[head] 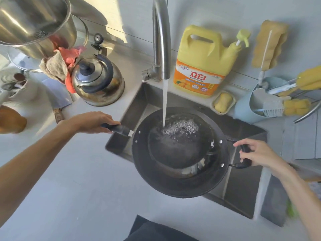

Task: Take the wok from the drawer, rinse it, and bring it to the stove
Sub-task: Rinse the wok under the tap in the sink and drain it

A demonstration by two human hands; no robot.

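Wok (180, 153) held over sink (135, 105) under faucet (160, 37) stream, long handle pointing left in closed left grip (94, 122), right grip (255, 153) closed on loop handle.

Bright daylight upper left; edges warped, soft.

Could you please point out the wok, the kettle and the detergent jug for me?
wok (175, 153), head view, dark inner wall.
kettle (100, 84), head view, steel body.
detergent jug (199, 77), head view, orange label.
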